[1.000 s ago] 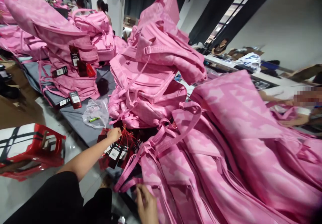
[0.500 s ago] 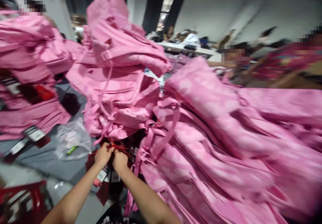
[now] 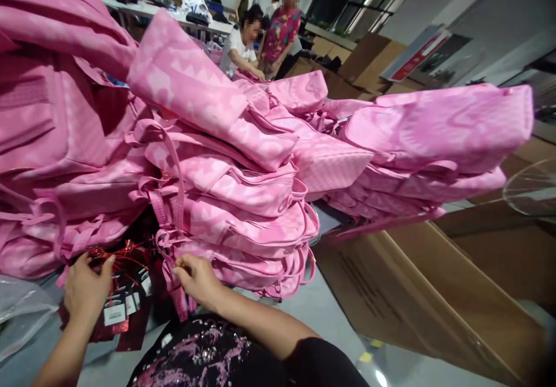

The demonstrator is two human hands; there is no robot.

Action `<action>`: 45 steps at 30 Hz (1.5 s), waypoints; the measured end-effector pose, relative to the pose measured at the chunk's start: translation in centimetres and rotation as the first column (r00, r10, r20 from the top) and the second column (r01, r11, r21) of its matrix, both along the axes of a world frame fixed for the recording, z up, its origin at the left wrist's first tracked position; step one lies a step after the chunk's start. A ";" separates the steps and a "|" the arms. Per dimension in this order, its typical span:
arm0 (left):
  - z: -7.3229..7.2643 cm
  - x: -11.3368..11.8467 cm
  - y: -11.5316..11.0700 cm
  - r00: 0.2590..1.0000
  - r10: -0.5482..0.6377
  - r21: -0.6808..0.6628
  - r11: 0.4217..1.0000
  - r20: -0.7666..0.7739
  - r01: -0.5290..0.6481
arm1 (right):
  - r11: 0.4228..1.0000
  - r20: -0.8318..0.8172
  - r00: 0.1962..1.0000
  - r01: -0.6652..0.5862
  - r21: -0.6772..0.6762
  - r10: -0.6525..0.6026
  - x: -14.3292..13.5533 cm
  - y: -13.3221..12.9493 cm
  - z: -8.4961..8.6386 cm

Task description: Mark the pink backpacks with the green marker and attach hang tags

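A bunch of hang tags (image 3: 115, 314) with red strings (image 3: 125, 254) lies between two piles of pink backpacks. My left hand (image 3: 87, 285) is at the left end of the strings, thumb and fingers apart and touching the bunch. To the right, my right hand (image 3: 197, 280) is closed in a pinch beside the hanging straps (image 3: 171, 242) of the nearer stack of backpacks (image 3: 243, 225). Whatever sits between its fingertips is too small to make out. Another heap of pink backpacks (image 3: 65, 126) rises beyond my left hand.
More pink backpacks (image 3: 434, 126) are piled at the right, above an open cardboard box (image 3: 369, 283) on the floor. A clear plastic bag (image 3: 21, 311) lies at the left edge. Beyond the piles, one person (image 3: 241, 51) leans over backpacks near another person (image 3: 282, 33).
The view has swung right, bringing the cardboard box into sight. My hands, close together at the red strings before, are now apart, the right one over by the backpack straps.
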State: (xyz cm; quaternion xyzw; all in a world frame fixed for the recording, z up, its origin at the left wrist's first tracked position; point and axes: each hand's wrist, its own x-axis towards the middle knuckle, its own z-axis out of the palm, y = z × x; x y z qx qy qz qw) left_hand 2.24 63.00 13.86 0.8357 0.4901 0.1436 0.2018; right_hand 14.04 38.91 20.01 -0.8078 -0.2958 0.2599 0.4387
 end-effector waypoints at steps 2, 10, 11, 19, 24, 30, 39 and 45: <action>2.5 0.3 -5.2 0.978 -0.144 -0.026 0.988 0.150 0.150 | 0.995 -0.001 0.997 0.071 0.065 -0.071 0.3 -3.3 0.3; 7.8 8.0 -25.5 0.559 -0.485 -0.256 0.556 0.672 0.790 | 0.953 0.043 0.978 0.186 0.240 -0.202 0.5 -14.3 0.3; 8.0 8.7 -26.9 0.544 -0.489 -0.259 0.534 0.682 0.805 | 0.948 0.055 0.975 0.193 0.251 -0.213 0.7 -15.8 0.3; 9.5 10.9 -33.4 0.626 -0.575 -0.272 0.584 0.526 0.765 | 0.903 0.399 0.810 0.377 0.204 -0.429 7.5 -27.0 1.5; 9.7 12.7 -35.2 0.622 -0.728 -0.122 0.616 0.289 0.778 | 0.940 0.633 0.703 0.316 0.131 -0.325 10.9 -29.0 1.2; 10.1 14.5 -37.7 0.663 -0.726 -0.135 0.650 0.183 0.748 | 0.911 0.358 0.865 0.228 0.343 -0.351 11.0 -30.8 0.1; 10.6 17.7 -40.9 0.619 -0.710 -0.240 0.571 0.336 0.785 | 0.897 0.110 0.956 0.210 0.390 -0.272 13.7 -32.8 1.0; 12.2 17.8 -39.8 0.581 -0.726 -0.448 0.409 0.369 0.795 | 0.808 -0.058 0.919 0.372 0.456 -0.391 15.5 -34.5 2.7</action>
